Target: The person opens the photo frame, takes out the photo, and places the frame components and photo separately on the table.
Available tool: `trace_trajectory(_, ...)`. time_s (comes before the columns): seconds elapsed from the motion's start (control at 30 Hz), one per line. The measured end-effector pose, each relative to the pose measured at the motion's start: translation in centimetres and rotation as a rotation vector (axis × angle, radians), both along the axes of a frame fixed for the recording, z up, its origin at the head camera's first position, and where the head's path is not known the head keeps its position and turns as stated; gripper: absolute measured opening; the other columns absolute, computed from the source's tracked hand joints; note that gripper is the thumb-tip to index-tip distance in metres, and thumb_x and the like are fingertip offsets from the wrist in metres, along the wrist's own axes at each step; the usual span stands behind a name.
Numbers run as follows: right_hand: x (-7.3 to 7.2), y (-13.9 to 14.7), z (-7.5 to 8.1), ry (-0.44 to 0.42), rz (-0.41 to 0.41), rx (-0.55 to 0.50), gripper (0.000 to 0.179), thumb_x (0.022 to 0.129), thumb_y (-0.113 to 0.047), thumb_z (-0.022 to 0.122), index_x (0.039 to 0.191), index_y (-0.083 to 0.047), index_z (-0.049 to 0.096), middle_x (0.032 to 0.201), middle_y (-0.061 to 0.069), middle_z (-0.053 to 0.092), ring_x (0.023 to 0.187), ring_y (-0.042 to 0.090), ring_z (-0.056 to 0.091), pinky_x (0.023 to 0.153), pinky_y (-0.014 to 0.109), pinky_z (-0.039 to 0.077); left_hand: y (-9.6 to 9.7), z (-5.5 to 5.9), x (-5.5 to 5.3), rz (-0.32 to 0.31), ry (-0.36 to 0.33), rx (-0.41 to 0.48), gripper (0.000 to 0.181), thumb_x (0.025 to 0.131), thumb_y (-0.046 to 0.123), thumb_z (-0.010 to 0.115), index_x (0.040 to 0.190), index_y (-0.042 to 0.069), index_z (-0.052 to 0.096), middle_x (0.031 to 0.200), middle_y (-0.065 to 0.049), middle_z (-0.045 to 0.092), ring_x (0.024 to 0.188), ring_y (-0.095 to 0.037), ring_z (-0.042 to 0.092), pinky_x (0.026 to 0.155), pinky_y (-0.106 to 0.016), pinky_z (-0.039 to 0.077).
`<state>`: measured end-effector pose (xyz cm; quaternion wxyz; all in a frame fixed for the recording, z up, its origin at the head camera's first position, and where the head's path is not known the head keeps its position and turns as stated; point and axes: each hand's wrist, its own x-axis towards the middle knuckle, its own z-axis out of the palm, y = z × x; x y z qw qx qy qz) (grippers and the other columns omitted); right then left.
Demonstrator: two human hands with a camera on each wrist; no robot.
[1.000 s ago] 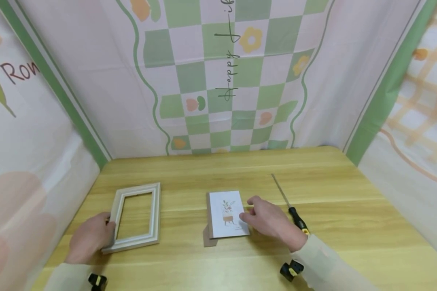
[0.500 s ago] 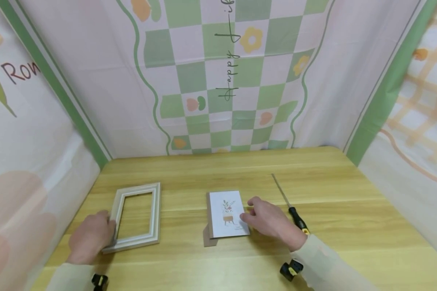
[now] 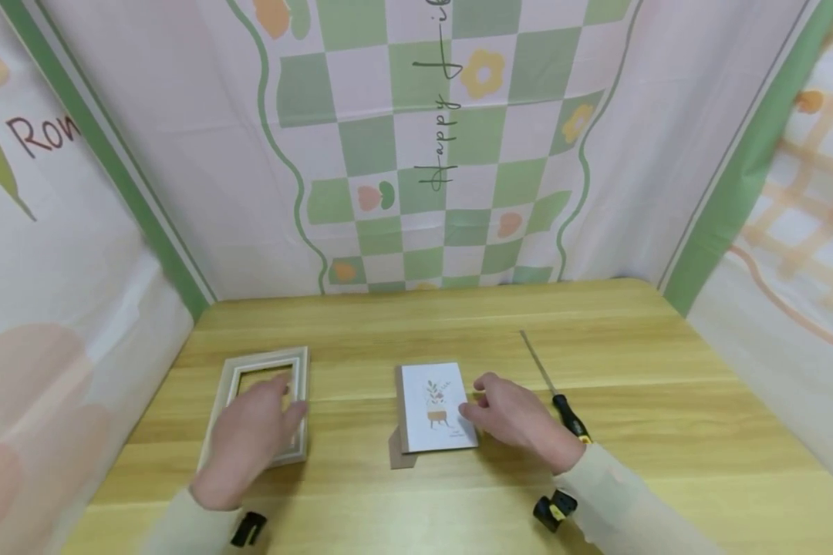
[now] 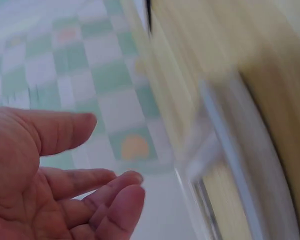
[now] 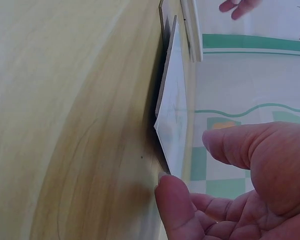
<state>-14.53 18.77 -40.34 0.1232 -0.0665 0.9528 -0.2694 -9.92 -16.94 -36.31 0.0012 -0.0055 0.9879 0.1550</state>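
Note:
A white picture frame [image 3: 267, 359] lies on the left of the table, its opening showing bare wood. My left hand [image 3: 246, 432] hovers over it and hides part of it; in the left wrist view the fingers [image 4: 122, 207] are loosely bent with nothing between them, apart from the blurred frame [image 4: 257, 165]. Mid-table lies a white card [image 3: 436, 408] printed with a potted plant, on top of a brown backing board [image 3: 403, 460]. My right hand [image 3: 517, 416] is at the card's right edge, thumb and fingers apart; whether a fingertip touches the card [image 5: 174, 100], I cannot tell.
A flat screwdriver [image 3: 571, 416] with a black and yellow handle lies right of my right hand, blade pointing away. Printed cloth [image 3: 403, 154] hangs behind the wooden table [image 3: 361, 324] and along both sides.
My left hand has let go of the frame's left side and moved right, over the frame. The right hand, card and screwdriver stay where they were.

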Motion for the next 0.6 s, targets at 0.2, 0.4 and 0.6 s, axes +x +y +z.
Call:
trace_trajectory(0.2,-0.1,-0.2,-0.2,0.002,0.002,0.007,0.059,0.099,-0.039,0.069,0.140,0.002,0.057,0.127,0.015,0.070,0.103,0.023,0.066,0.092,0.049,0.057,4.7,-1.5,0.2,-0.146,-0.058,0.044,0.066,0.097,0.040,0.071,0.149,0.002,0.054,0.137,-0.021,0.066,0.121,-0.041,0.065,0.098,-0.058,0.056)
trace_trajectory(0.4,-0.2,-0.2,-0.3,-0.011,0.007,-0.001,0.060,0.099,-0.040,0.069,0.141,0.001,0.057,0.128,0.016,0.069,0.102,0.022,0.066,0.090,0.048,0.058,5.3,-3.0,0.4,-0.171,-0.101,0.010,0.065,0.094,0.039,0.075,0.142,-0.001,0.059,0.131,-0.022,0.069,0.117,-0.042,0.066,0.096,-0.058,0.056)
trace_trajectory(0.6,-0.2,0.2,-0.3,-0.009,0.004,0.010,0.060,0.099,-0.040,0.068,0.141,0.001,0.057,0.129,0.016,0.068,0.104,0.023,0.065,0.091,0.049,0.057,4.4,-3.5,0.4,-0.147,-0.121,-0.019,0.063,0.093,0.038,0.076,0.141,0.000,0.060,0.129,-0.022,0.070,0.112,-0.040,0.068,0.089,-0.056,0.059)
